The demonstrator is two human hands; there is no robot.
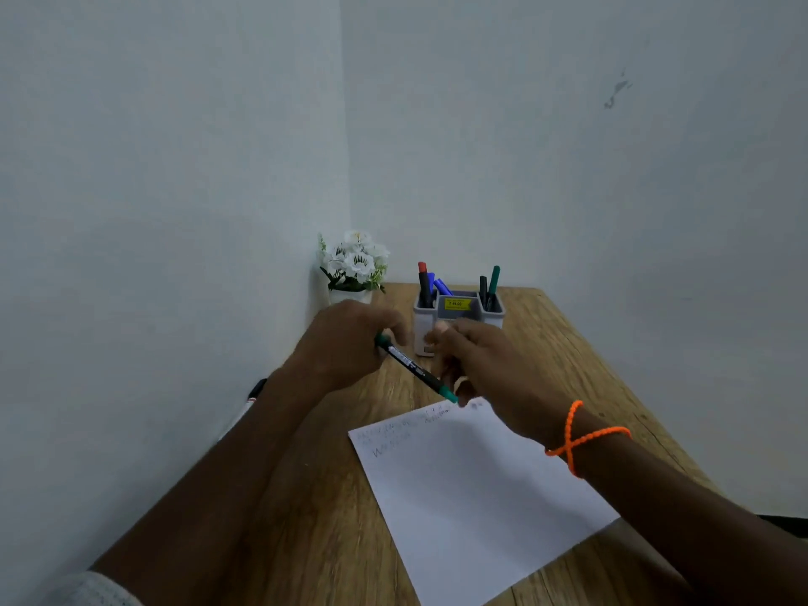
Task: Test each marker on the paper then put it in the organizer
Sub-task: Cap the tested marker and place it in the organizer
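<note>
Left hand [350, 343] grips the marker [415, 369] above the paper [472, 483]; right hand [476, 360] pinches its near end, probably the cap. A hard tug could knock the organizer [459, 317] just beyond.

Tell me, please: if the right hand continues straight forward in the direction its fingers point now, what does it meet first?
Probably the white organizer. The right hand points away from the person, and its fingertips already overlap the organizer's front wall in this view. Depth is unclear, so a small gap may remain.
</note>
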